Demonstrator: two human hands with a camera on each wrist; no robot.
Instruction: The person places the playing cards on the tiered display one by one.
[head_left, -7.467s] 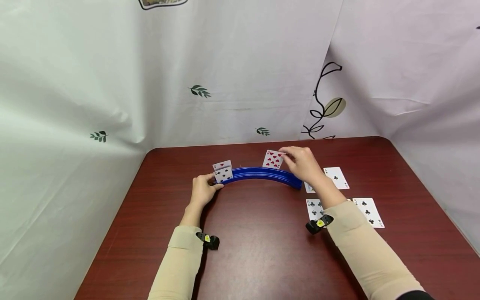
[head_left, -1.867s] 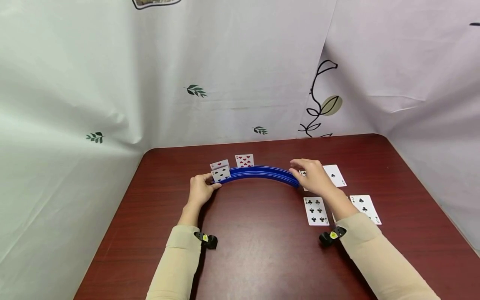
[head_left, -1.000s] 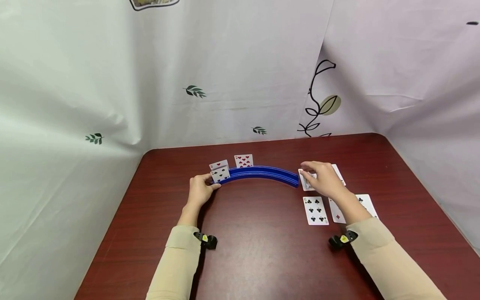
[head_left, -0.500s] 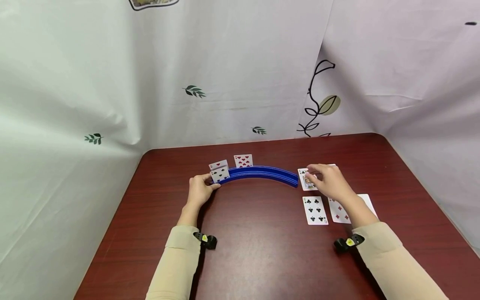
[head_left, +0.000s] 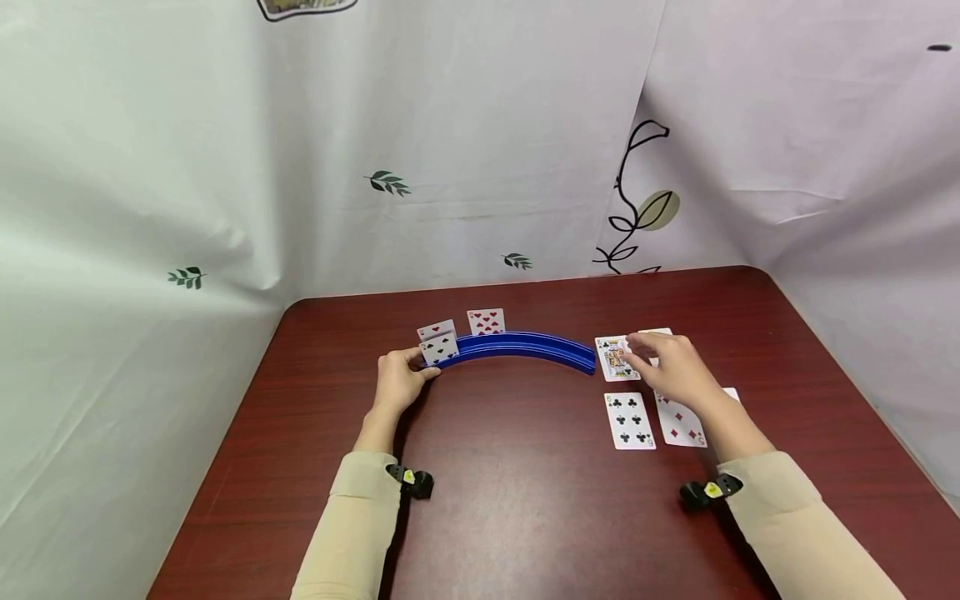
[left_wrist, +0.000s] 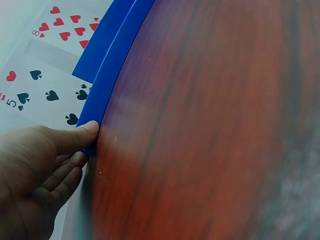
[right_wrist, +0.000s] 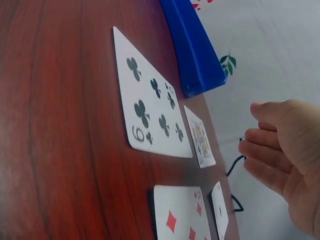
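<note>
My left hand (head_left: 397, 385) pinches the left end of a curved blue playing card holder (head_left: 525, 344) between thumb and fingers. In the holder's front slot, near that hand, stands the five of spades (head_left: 439, 347). Behind it rises a heart card (head_left: 435, 328), its lower part hidden. The eight of hearts (head_left: 486, 320) stands farther right in the rear slot. My right hand (head_left: 675, 371) hovers with loosely bent fingers over the table cards, holding nothing. Its fingertips overlap the king of clubs (head_left: 612, 360) in the head view, and it hides most of a card with a black pip (right_wrist: 220, 210).
The six of clubs (head_left: 630, 422) and the five of diamonds (head_left: 681, 428) lie face up in the nearer row. My right forearm covers most of another card (head_left: 732, 394) there. A white curtain (head_left: 480, 167) surrounds the back and sides of the reddish-brown table (head_left: 510, 483).
The eight of hearts, earlier in my right hand, now stands farther left in the holder. My right hand has since moved right, off the holder's end and over the cards. My left hand stays put.
</note>
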